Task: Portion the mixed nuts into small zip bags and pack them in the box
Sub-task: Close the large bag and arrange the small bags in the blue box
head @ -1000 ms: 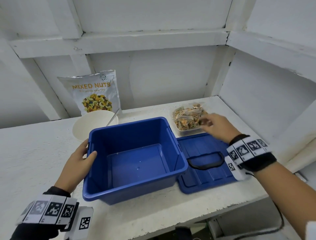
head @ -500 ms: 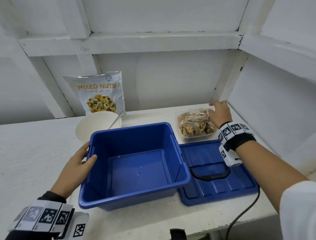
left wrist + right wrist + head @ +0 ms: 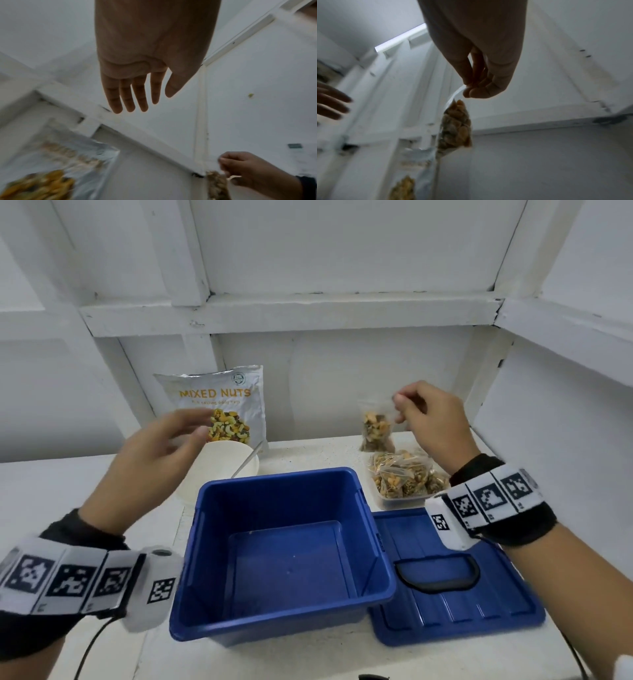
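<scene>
My right hand [image 3: 428,419] pinches the top edge of a small clear zip bag of nuts [image 3: 376,429], which hangs in the air above the clear tray [image 3: 397,501] of several filled bags. The right wrist view shows the same zip bag [image 3: 456,127] dangling from my fingertips [image 3: 471,92]. My left hand [image 3: 164,446] hovers open above the white bowl [image 3: 219,470], fingers straight, as the left wrist view confirms for the hand [image 3: 133,92]. The empty blue box [image 3: 287,546] sits in front of me, below both hands.
The blue lid [image 3: 459,583] with a black handle lies flat right of the box. A large "MIXED NUTS" pouch [image 3: 222,405] leans on the back wall. A spoon [image 3: 248,462] rests in the bowl. White walls and a shelf beam close in behind and right.
My right hand picked one zip bag out of the tray and raised it. My left hand let go of the box's left rim and rose over the bowl.
</scene>
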A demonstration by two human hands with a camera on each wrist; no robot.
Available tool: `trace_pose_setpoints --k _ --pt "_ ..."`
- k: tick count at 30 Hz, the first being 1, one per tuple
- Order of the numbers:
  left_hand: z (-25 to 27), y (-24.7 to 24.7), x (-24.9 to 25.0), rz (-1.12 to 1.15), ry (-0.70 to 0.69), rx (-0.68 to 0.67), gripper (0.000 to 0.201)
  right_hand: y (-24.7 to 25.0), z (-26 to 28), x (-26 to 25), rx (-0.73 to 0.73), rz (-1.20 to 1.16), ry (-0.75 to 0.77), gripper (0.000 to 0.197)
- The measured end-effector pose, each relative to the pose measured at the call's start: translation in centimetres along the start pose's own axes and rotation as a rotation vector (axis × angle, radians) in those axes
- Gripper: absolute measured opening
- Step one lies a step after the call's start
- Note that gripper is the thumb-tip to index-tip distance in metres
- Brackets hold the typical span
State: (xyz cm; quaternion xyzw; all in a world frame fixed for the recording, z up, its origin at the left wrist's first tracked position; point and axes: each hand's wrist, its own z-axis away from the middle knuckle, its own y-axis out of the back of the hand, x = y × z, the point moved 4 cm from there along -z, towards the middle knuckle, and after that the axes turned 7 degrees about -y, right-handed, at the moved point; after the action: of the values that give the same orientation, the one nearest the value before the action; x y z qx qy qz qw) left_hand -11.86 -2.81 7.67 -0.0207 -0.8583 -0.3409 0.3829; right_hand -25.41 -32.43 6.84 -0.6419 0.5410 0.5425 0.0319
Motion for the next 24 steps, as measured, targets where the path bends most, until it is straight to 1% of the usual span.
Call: trace_pose_setpoints --k 2,4,5,7,12,16,21,24 --pt "-1.1 -1.8 1.7 0.076 -0.049 -0.030 0.022 -1.1 1.2 -1.9 -0.088 -0.081 0.011 0.011" --pt "-1.7 -4.1 3.0 0.121 -0.078 -0.094 0.022 -2.3 2.4 -3.2 -0.166 -0.150 0.008 0.009" --pt "-1.9 -5.2 3.4 0.151 -0.086 -0.124 0.024 -2.8 2.9 -3.6 -0.197 -0.189 0.003 0.009" --pt "-1.9 -6.9 3.6 0.236 -0.057 -0.148 0.027 -3.5 3.8 -4.3 -0.242 -0.251 0.010 0.012" --pt "-2.1 -8.0 2.6 0.344 0.028 -0.052 0.012 -3.9 4.4 -4.7 -0.295 -0.329 0.044 0.018" --pt "-1.9 -8.0 2.5 0.328 -0.036 -0.049 0.011 -4.5 4.5 -4.8 -0.304 -0.364 0.060 0.019" --pt "-1.9 -7.6 1.9 0.327 -0.060 0.049 0.011 -5.2 4.6 -4.8 -0.308 -0.400 0.036 0.019" --pt "-1.9 -7.5 1.5 0.324 -0.070 0.076 0.012 -5.6 4.8 -4.4 -0.324 -0.382 0.016 0.018"
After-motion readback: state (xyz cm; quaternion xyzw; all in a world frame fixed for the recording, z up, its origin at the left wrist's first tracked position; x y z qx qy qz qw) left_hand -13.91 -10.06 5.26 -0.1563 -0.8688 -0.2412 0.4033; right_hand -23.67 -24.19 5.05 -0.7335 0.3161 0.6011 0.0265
